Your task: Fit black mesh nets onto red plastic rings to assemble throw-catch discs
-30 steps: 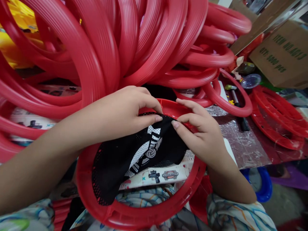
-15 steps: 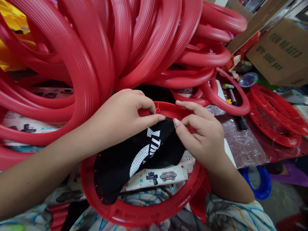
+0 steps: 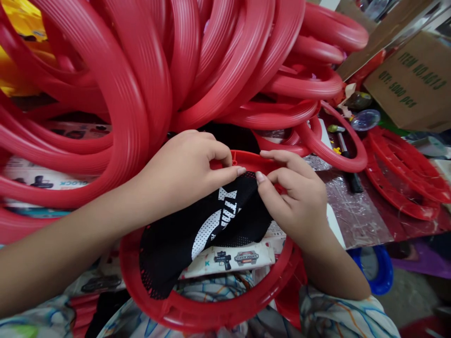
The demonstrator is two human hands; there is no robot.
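Observation:
A red plastic ring (image 3: pixel 218 312) rests in front of me over my lap. A black mesh cloth with white print (image 3: pixel 197 230) lies across its left and upper part. My left hand (image 3: pixel 186 171) pinches the cloth's top edge against the ring's far rim, thumb and forefinger closed on it. My right hand (image 3: pixel 296 197) pinches the same edge just to the right, thumb tip nearly touching the left thumb. Through the ring's opening a printed card with a toy gun picture (image 3: pixel 232 260) shows.
A big heap of red rings (image 3: pixel 176 61) rises right behind my hands. More red rings (image 3: pixel 405 173) lie on a foil-covered table (image 3: pixel 355 216) at right, with a screwdriver (image 3: pixel 343 148) and a cardboard box (image 3: pixel 416 84). A blue object (image 3: pixel 382 270) sits low right.
Both hands have shifted slightly along the ring's far rim while working the cloth's edge. More of the white lettering shows. The view has wobbled a little.

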